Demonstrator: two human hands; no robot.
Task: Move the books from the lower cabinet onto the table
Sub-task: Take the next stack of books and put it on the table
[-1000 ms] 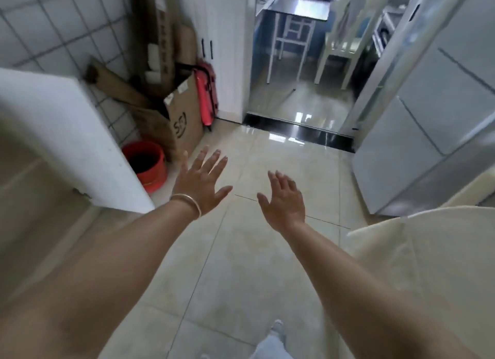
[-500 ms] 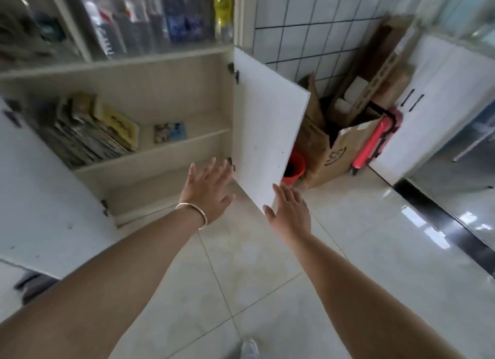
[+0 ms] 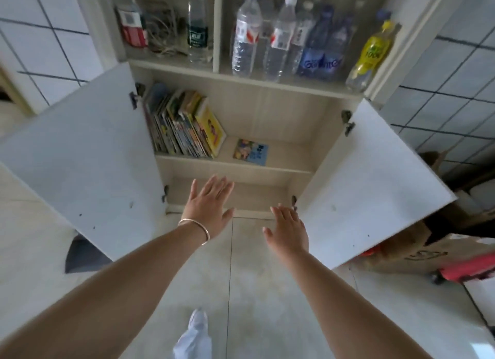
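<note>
Reach step: left hand and right hand both empty, fingers straight, short of the lower cabinet. Books at shelf's left end. Next: grasp the stack.

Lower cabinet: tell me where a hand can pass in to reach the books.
Free: the shelf right of the flat book, up to the right wall. Crowded: the leaning row of books packed against the left wall. Both doors stand wide open.
</note>
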